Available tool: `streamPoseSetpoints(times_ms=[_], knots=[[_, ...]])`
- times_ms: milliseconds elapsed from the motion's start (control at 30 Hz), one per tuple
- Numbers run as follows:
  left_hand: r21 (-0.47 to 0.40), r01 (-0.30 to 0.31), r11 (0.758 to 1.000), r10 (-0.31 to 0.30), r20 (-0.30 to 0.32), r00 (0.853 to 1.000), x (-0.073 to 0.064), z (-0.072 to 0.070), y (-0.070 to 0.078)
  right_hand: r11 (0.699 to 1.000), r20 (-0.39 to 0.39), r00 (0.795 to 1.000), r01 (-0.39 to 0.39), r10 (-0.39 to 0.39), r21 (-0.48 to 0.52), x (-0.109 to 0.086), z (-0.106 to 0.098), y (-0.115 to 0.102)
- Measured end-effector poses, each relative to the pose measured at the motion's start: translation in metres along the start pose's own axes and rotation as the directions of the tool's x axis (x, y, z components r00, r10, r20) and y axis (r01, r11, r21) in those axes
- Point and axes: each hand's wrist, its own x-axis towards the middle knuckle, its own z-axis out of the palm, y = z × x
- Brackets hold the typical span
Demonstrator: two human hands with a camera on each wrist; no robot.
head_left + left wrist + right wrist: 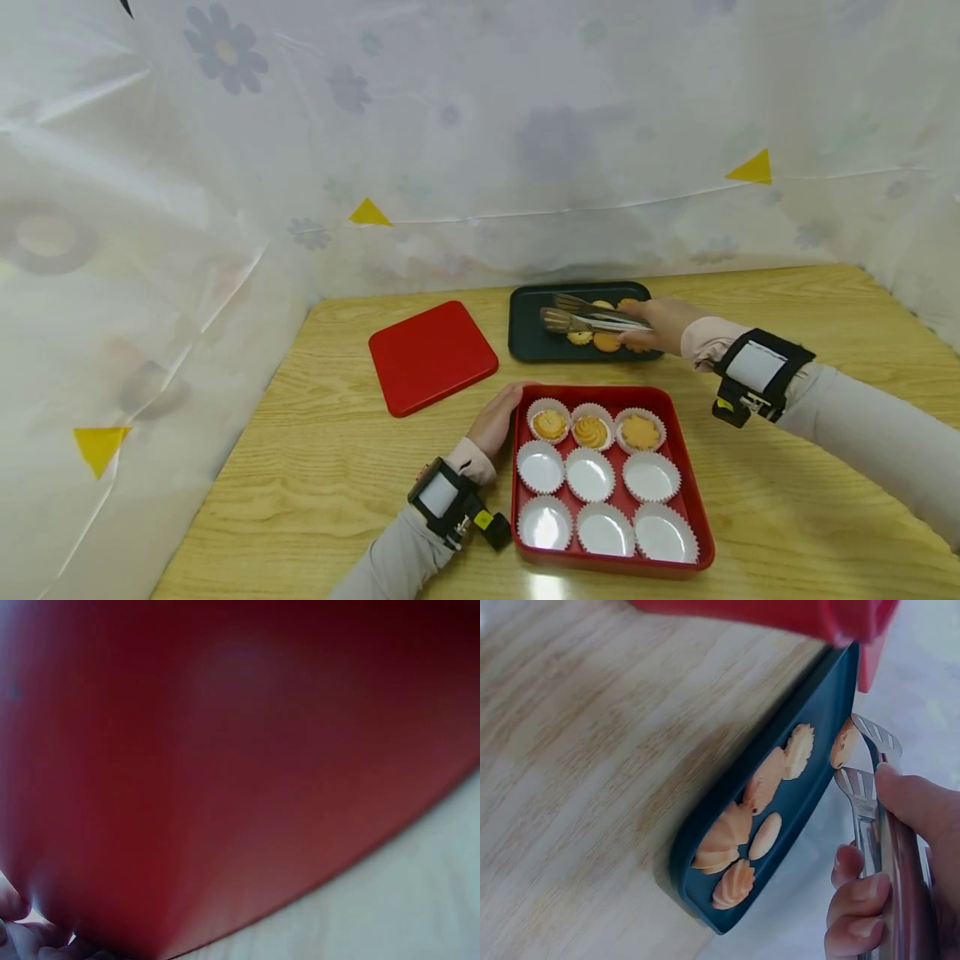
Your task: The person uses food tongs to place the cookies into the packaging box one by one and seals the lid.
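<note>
My left hand (497,421) rests against the left wall of a red box (600,563), its fingertips at the far left corner. The left wrist view shows the box wall (247,765) close up, with some fingers (45,941) at the edge. Inside the box stand white paper cups (651,477) in rows; the far row contains three cookies (590,431). My right hand (660,323) grips metal tongs (900,855) over a dark tray (528,337). Their slotted tips stand apart, and a cookie (845,744) shows between them in the right wrist view. Several other cookies (724,832) lie on the tray.
A red lid (432,358) lies flat on the wooden table (315,417), left of the tray and beyond the box. A floral sheet (465,108) hangs behind the table and along its sides, with yellow triangles (370,212) on it.
</note>
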Motion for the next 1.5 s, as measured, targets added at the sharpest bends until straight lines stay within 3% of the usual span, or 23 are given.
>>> streamPoseSetpoints(times_ms=[267,800,1167,1500], knots=[[0.026,0.013,1.000,-0.012,-0.008,1.000,0.000,-0.001,0.000,0.998,-0.078,0.996,0.045,-0.047,-0.032,-0.018,-0.002,-0.009],[0.013,0.001,1.000,0.000,-0.006,1.000,0.001,0.000,0.000,1.000,-0.088,0.996,0.020,-0.019,0.012,-0.061,0.000,-0.029],[0.011,-0.017,1.000,0.017,0.002,1.000,0.000,0.000,0.000,0.998,-0.114,0.992,0.061,-0.059,0.015,-0.080,0.002,-0.037],[0.053,-0.037,0.998,0.037,0.003,0.999,0.002,0.000,0.000,0.993,-0.087,0.989,0.120,-0.120,-0.013,-0.093,0.007,-0.047]])
